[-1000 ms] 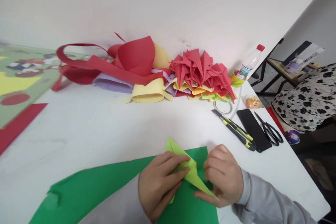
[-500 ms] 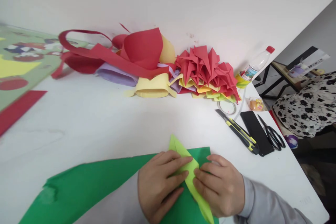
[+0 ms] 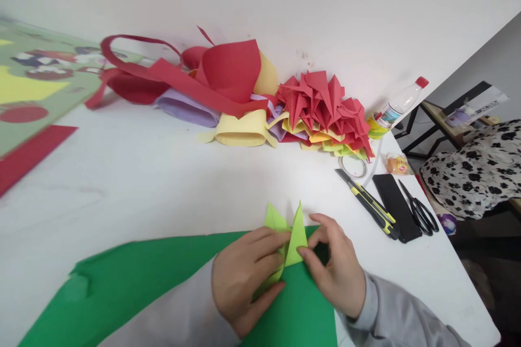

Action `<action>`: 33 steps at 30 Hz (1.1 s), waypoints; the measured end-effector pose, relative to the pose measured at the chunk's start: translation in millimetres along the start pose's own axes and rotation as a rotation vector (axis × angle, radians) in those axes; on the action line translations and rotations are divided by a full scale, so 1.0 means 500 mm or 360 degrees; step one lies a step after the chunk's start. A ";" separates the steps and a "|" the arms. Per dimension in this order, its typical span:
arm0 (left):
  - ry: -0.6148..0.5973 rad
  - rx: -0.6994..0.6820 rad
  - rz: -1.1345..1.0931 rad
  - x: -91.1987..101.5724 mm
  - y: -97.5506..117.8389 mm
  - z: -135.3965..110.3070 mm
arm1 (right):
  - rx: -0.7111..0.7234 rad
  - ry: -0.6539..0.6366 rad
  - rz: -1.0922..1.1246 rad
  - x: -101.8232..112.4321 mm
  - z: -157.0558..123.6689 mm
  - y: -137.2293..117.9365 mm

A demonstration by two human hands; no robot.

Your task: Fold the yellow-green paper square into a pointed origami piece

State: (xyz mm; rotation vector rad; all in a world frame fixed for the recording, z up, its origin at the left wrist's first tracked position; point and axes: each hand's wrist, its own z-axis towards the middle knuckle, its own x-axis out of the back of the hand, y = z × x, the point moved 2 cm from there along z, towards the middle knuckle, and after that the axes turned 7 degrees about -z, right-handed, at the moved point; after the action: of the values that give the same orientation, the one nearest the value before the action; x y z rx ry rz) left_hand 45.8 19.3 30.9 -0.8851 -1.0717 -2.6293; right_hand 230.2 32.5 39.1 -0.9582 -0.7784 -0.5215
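A light green folded paper [image 3: 297, 241] is between my hands, with two pointed flaps standing up. My left hand [image 3: 246, 276] is closed on its left part, fingers over the near flap and thumb at the lower edge. With thumb and index finger, my right hand [image 3: 337, 268] pinches the right edge of the raised flap. Beneath both hands lies a large dark green sheet [image 3: 163, 274], wrinkled at its left corner. My left palm and fingers hide part of the folded paper.
Red folded paper spikes [image 3: 321, 100] and curled red paper [image 3: 232, 73] lie along the wall. To the right are a tape roll [image 3: 352, 166], a utility knife [image 3: 368, 203], a black case [image 3: 396, 209], scissors [image 3: 419, 209] and a bottle [image 3: 396, 108]. A person in patterned clothing [image 3: 476, 168] is beyond the edge.
The light green paper lay as one long strip; now its right part is folded up into a pointed flap. My right hand has moved up with that edge, while my left stays on the paper.
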 end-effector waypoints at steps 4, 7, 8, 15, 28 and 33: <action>-0.0019 0.0152 0.0044 -0.005 0.006 -0.006 | 0.0063 -0.0001 -0.0207 -0.002 -0.003 -0.007; -0.0057 0.0180 0.0007 -0.006 0.002 -0.005 | 0.0134 -0.0009 -0.0254 0.002 -0.001 -0.012; -0.0061 0.0158 -0.0028 -0.004 0.001 -0.004 | 0.0141 -0.0015 -0.0226 0.002 0.000 -0.013; -0.0017 0.0155 -0.0120 -0.001 -0.008 0.000 | -0.0262 -0.0062 0.0454 -0.008 0.009 0.010; -0.0077 0.0149 -0.0088 -0.011 -0.012 -0.005 | -0.0096 -0.0084 -0.0061 0.022 -0.029 -0.022; -0.0096 0.0064 -0.0125 -0.013 -0.010 -0.004 | -0.0264 0.0016 -0.0384 0.007 -0.025 -0.018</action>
State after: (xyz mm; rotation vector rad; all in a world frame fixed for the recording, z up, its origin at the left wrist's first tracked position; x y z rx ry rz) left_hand 48.2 21.2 23.1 -0.9377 -1.1929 -2.6493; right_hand 230.3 17.0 42.2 -1.0190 -0.8568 -0.8106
